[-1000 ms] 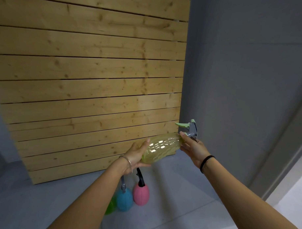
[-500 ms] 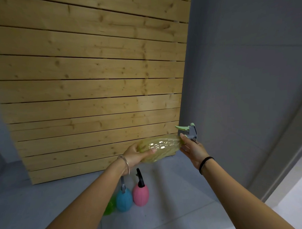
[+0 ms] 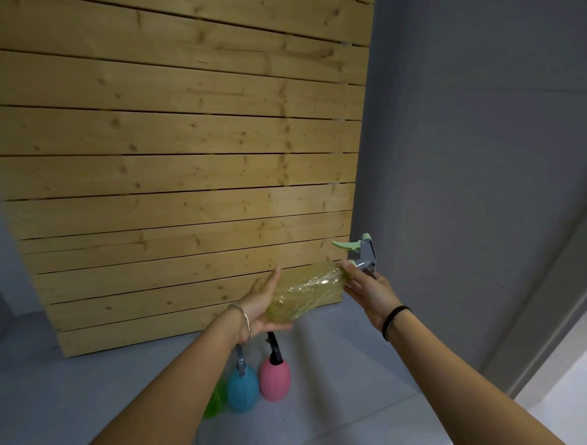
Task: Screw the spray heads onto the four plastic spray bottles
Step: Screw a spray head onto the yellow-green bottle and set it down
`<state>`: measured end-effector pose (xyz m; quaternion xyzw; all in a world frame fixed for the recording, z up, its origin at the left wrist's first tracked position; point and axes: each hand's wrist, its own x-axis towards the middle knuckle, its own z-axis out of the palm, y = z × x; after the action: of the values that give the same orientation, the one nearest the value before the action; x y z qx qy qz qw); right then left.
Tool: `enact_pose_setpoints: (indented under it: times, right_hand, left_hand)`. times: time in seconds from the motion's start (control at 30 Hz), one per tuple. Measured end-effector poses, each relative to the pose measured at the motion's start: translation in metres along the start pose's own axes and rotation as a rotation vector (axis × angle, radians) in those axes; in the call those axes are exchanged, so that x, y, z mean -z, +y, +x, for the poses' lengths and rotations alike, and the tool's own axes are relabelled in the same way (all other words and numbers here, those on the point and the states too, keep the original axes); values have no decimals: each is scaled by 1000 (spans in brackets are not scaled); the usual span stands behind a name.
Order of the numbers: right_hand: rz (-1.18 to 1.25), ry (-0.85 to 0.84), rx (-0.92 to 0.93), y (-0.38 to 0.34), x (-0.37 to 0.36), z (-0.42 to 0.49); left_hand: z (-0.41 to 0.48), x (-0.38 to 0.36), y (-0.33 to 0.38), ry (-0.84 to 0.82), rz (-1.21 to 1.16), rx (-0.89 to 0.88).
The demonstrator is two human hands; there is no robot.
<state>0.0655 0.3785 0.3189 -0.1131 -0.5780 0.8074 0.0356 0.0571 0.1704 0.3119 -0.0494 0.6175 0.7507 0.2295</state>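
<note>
Grey-green trigger head (image 3: 363, 253) not yet off
Right hand (image 3: 371, 289) fingers curl round the translucent yellow plastic spray bottle (image 3: 304, 295); left hand (image 3: 261, 300), fingers straight, cradles its base.

A thin silver bangle (image 3: 245, 319) circles the wrist behind the left grip (image 3: 261, 300); a thin black band (image 3: 393, 319) sits on the wrist behind the right grip (image 3: 371, 293). Both forearms are bare.
</note>
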Motion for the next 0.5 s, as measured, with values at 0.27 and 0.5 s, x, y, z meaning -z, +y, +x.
enact_pose_setpoints:
  times: [0.27, 0.5]
  right_hand:
    - [48, -11, -7, 0, 2, 0]
    - [40, -32, -9, 2, -2, -2]
  left_hand:
    - [4, 1, 7, -56, -150, -104]
    - [4, -5, 6, 61, -110, -145]
